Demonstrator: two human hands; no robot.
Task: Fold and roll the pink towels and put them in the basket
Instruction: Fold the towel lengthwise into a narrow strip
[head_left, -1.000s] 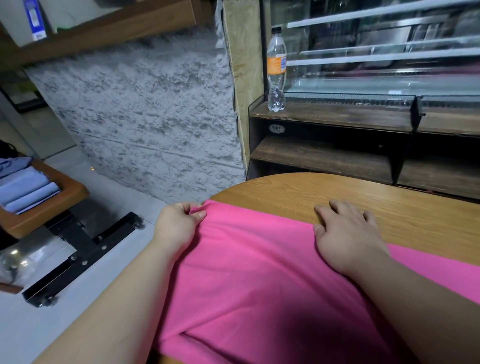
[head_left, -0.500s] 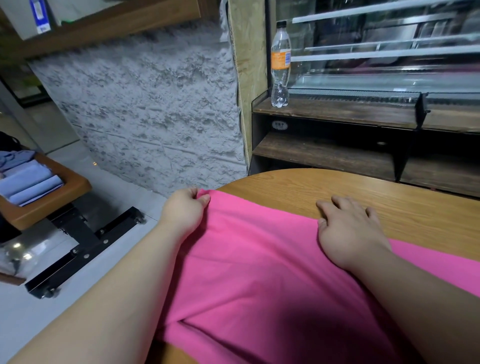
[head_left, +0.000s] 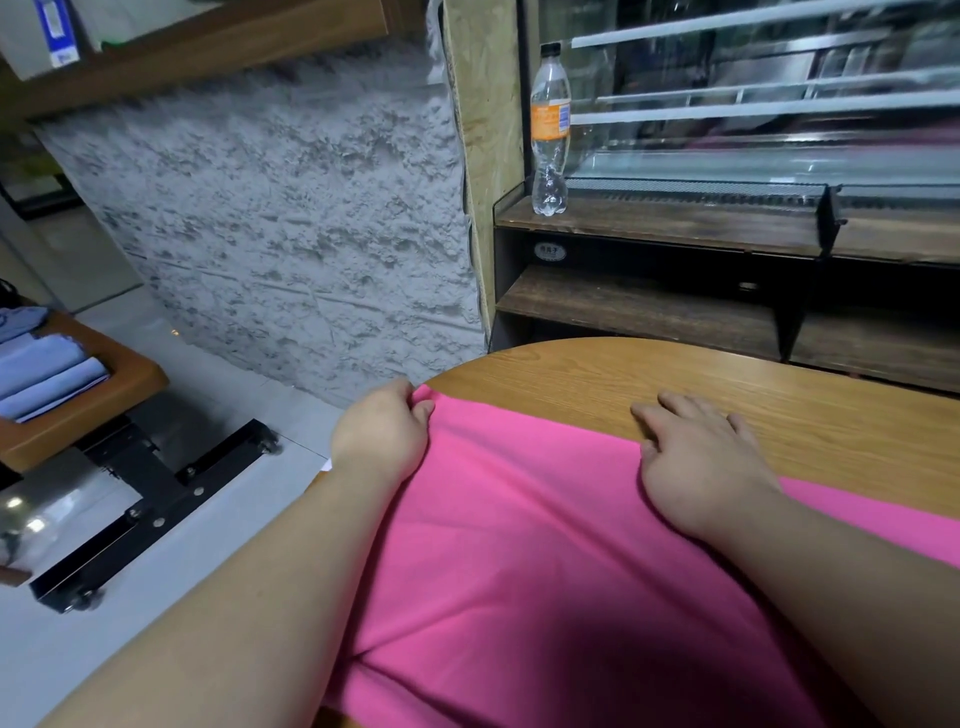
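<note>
A pink towel (head_left: 519, 545) lies spread over the rounded wooden table (head_left: 675, 379), reaching from the table's left edge toward the lower right. My left hand (head_left: 382, 434) pinches the towel's far left corner at the table's edge. My right hand (head_left: 698, 462) lies flat with fingers spread, pressing on the towel's far edge, fingertips on the wood. No basket is in view.
A wooden shelf unit (head_left: 649, 306) stands behind the table, with a plastic bottle (head_left: 549, 130) on top. A rough grey wall (head_left: 291, 223) is at the left. A low brown stand (head_left: 78, 395) with folded blue cloths (head_left: 47, 374) sits on the floor far left.
My left hand has slid a little outward with the corner, toward the table's left edge. My right hand stays flat on the far edge. The camera has tilted slightly.
</note>
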